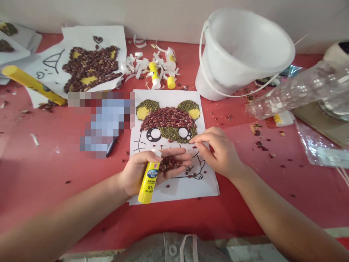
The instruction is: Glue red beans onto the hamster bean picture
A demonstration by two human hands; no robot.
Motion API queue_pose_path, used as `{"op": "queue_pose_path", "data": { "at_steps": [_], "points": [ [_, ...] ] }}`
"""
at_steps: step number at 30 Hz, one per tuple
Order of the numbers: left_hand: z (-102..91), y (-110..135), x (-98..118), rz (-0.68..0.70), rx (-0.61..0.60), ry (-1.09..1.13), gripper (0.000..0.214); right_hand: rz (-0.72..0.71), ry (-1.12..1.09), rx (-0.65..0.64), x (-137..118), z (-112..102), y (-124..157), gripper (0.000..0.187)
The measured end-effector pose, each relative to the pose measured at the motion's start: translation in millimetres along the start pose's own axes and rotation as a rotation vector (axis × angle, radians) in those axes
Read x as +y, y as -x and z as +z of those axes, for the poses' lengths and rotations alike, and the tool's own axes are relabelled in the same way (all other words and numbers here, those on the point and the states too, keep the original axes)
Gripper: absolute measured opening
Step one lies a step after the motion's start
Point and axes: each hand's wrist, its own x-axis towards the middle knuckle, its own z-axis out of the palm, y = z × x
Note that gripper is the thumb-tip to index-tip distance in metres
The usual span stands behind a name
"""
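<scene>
Grey cloth (pixel 169 249) with a round button and a pink strap filled the bottom edge of the frame. Just above it, the left hand (pixel 139 174) curled around a yellow glue stick (pixel 148 182) and cupped a small heap of red beans (pixel 170 165). The right hand (pixel 218 153) lay open, close to the left but apart from it, its fingertips (pixel 191 140) touching a paper sheet (pixel 208 185) at mid-frame, which bore a round-eared animal made of red and green beans. Loose beans dotted the red tabletop (pixel 54 189). Upper left lay a second bean picture (pixel 89 69) and a yellow tube (pixel 32 83); above the sheet, paper curls (pixel 139 63) surrounded another glue stick (pixel 154 74). A white plastic bucket (pixel 240 51) lay tilted upper right, beside a crumpled plastic bottle (pixel 300 87), before a pale wall (pixel 109 14). Left of the sheet, a pixelated patch (pixel 106 123) hid whatever lay there; a dark pen tip (pixel 111 146) emerged from it.
</scene>
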Motion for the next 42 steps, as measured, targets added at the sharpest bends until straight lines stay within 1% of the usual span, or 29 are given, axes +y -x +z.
{"op": "queue_pose_path", "data": {
  "at_steps": [4,8,12,15,19,22,24,27,30,36,39,42],
  "points": [
    [-0.2,1,0,0.012,0.015,-0.003,0.053,-0.004,0.009,0.016,-1,0,-1,0.009],
    [0.5,1,-1,0.016,0.039,-0.001,0.053,0.029,-0.032,0.085,-1,1,-1,0.01],
    [-0.3,2,-1,0.02,0.017,0.011,0.052,0.037,-0.09,0.069,0,2,-1,0.01],
    [-1.4,3,-1,0.024,0.004,0.022,0.052,0.05,-0.116,0.083,-1,3,-1,0.01],
    [-2.1,4,-1,0.031,0.015,0.029,0.052,0.058,-0.194,0.089,-10,1,-3,0.011],
    [-2.0,3,-1,0.028,0.029,0.026,0.05,0.005,-0.252,0.081,-22,0,-3,0.011],
    [-1.6,2,-1,0.025,0.037,0.021,0.049,-0.042,-0.265,0.049,-29,2,-4,0.011],
    [-1.1,1,-1,0.024,0.036,0.025,0.05,-0.119,-0.226,0.008,-36,4,-4,0.011],
    [-0.9,2,0,0.016,0.025,0.029,0.05,-0.151,-0.184,0.014,-36,6,-5,0.013],
    [-1.1,3,1,0.035,0.029,0.029,0.05,-0.069,-0.214,0.032,-31,4,-4,0.012],
    [-0.4,1,1,0.053,0.028,0.032,0.05,-0.013,-0.266,0.029,-30,5,-4,0.01],
    [0.9,1,1,0.064,0.032,0.045,0.047,0.036,-0.324,0.056,-29,5,-4,0.009]
  ]
}}
